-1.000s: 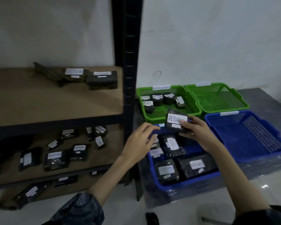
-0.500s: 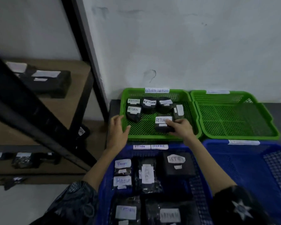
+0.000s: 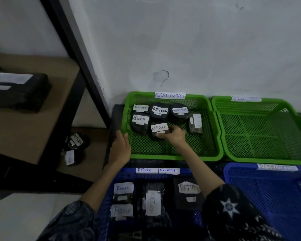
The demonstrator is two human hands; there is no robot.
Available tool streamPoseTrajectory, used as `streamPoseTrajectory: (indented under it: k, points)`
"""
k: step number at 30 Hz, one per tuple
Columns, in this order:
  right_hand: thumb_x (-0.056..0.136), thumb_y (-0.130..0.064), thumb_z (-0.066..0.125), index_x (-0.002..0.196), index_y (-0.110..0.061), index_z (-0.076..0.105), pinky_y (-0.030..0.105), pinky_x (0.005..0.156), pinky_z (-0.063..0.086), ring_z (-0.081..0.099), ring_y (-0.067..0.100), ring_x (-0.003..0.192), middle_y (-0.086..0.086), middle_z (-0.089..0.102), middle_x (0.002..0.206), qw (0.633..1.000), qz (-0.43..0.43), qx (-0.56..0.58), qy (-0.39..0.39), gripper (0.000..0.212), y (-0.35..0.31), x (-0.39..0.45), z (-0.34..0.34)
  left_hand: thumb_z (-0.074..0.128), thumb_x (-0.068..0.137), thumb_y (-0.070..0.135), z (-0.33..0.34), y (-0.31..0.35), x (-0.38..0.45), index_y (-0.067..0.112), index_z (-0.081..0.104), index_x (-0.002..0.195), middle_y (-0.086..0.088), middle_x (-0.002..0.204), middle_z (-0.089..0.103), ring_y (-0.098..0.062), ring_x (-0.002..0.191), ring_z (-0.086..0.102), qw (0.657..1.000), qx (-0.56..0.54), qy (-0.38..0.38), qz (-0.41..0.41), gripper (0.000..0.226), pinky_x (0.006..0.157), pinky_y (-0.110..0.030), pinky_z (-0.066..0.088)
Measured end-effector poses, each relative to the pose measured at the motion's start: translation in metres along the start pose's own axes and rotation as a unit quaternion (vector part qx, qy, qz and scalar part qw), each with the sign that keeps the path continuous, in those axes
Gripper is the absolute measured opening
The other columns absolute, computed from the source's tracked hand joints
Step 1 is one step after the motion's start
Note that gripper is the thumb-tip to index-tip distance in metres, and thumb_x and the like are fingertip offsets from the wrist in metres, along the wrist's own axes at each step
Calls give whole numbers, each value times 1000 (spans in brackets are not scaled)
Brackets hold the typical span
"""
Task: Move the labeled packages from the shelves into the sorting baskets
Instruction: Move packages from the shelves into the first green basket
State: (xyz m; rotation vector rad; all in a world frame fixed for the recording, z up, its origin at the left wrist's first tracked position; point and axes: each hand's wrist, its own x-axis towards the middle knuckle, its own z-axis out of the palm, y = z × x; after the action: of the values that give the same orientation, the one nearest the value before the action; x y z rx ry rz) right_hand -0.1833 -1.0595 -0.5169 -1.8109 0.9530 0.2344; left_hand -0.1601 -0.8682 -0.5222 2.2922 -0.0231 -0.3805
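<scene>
Right hand [image 3: 174, 136] fingers pinched the small black plastic-wrapped "RETURN" package [image 3: 157, 130] by its edge in the green mesh basket [image 3: 214, 153]; looked light, soft, slippery; left hand [image 3: 121, 146] open, empty.

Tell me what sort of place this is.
Probably a stockroom's returns-sorting corner: mesh baskets tagged "RETURN OVERDUE", black packages labelled "RETURN", and a metal shelf rack with more packages.
</scene>
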Motion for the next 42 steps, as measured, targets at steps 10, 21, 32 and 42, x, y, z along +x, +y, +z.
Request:
streamPoseTrajectory:
  k: [10, 21, 32, 42]
  points:
    - [76, -45, 73, 126, -11, 51, 48, 107, 34, 38, 40, 126, 20, 39, 138, 984, -71, -155, 54, 64, 0, 0, 17, 21, 102, 35, 1, -3, 3, 12, 36, 103, -3, 76, 51, -22, 66, 53, 1000, 0, 5, 10, 28, 61, -35, 40]
    - [82, -42, 68, 124, -2, 48, 45, 106, 36, 40, 38, 125, 19, 34, 139, 982, -46, -180, 40, 61, -9, -2, 21, 22, 102, 33, -2, 0, 0, 10, 34, 98, -5, 76, 48, -27, 67, 49, 999, 24, 17, 31, 26, 62, -36, 37]
    - [89, -27, 63, 125, -2, 55, 31, 94, 40, 51, 29, 115, 14, 52, 127, 967, -168, -179, 66, 44, -4, -104, 9, 47, 97, 23, -34, 6, -21, 0, 38, 127, -21, 128, 50, -38, 114, 52, 992, 101, -59, 37, 39, 90, -41, 42]
    - [89, -26, 61, 96, -14, 69, 33, 74, 50, 65, 24, 88, 6, 70, 91, 946, -223, -158, 173, 16, 5, -283, 89, 46, 93, 15, -167, -38, -189, 11, 53, 121, -9, 119, 57, -28, 107, 57, 934, 128, -103, 319, 29, 91, -37, 44]
